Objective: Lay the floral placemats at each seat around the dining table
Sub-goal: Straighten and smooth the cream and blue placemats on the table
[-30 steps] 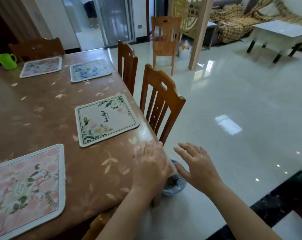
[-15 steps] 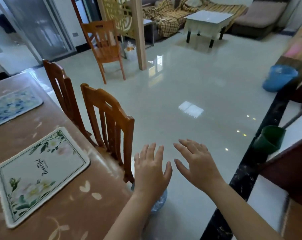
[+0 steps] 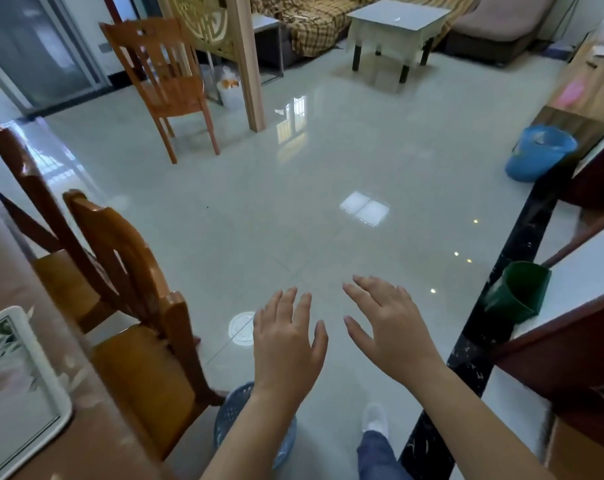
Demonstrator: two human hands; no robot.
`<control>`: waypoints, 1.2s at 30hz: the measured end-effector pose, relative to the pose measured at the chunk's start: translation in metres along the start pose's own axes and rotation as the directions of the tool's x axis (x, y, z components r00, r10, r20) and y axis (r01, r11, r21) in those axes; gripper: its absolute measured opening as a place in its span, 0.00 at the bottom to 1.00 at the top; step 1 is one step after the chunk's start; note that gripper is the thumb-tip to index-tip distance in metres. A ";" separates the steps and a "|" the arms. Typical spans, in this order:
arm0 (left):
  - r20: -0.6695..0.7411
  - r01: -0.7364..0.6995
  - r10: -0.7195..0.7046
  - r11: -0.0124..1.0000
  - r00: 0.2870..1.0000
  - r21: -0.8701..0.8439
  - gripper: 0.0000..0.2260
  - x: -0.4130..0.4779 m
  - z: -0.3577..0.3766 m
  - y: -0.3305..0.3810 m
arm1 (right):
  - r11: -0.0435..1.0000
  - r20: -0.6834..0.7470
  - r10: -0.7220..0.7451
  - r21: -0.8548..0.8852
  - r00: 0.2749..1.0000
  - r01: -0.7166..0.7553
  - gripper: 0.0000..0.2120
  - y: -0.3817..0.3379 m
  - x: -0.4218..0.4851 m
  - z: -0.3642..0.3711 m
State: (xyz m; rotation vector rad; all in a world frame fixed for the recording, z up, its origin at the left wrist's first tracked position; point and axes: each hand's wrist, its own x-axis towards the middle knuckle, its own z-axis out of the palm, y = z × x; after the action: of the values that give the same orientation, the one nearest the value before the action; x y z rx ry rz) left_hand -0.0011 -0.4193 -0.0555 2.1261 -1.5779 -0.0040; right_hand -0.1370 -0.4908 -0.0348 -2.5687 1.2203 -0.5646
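Observation:
One floral placemat, white-edged with green leaves and pale flowers, lies on the brown dining table at the far left edge of the view. My left hand and my right hand are stretched out in front of me over the shiny floor, to the right of the table. Both have straight, spread fingers and hold nothing. The other placemats are out of view.
Two wooden chairs stand at the table's side and a third stands apart farther back. A blue mesh basket sits on the floor under my left arm. A green bin, blue bucket, low table and wooden post lie beyond.
The view has swung right, away from the table, so three placemats have left the frame. My left hand has come off the table corner and both hands now hover over the floor.

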 end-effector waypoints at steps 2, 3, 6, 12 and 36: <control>-0.020 -0.007 0.007 1.000 1.000 -0.005 0.18 0.032 0.016 0.021 | 1.000 -0.007 -0.015 -0.003 1.000 0.015 0.21 0.031 0.026 -0.009; -0.038 -0.014 0.014 1.000 0.999 -0.002 0.18 0.047 0.023 0.032 | 1.000 -0.011 -0.022 -0.005 1.000 0.022 0.20 0.045 0.039 -0.013; -0.090 -0.003 0.002 1.000 0.996 -0.006 0.19 0.091 0.037 0.062 | 0.999 0.005 -0.053 0.010 0.999 0.053 0.20 0.081 0.073 -0.025; -0.143 0.090 -0.085 0.996 0.986 0.025 0.18 0.143 0.047 0.073 | 0.989 0.023 -0.141 0.052 0.990 0.139 0.20 0.115 0.140 -0.030; -0.445 0.728 -0.630 0.682 0.637 0.077 0.18 0.325 -0.023 -0.197 | 0.671 0.165 -0.737 0.293 0.655 0.681 0.19 -0.092 0.491 0.121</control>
State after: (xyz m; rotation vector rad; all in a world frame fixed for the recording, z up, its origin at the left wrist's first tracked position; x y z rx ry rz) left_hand 0.2907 -0.6610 -0.0194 2.6017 -0.4816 0.3587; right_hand 0.2626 -0.8111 0.0089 -2.7470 -0.0103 -0.4117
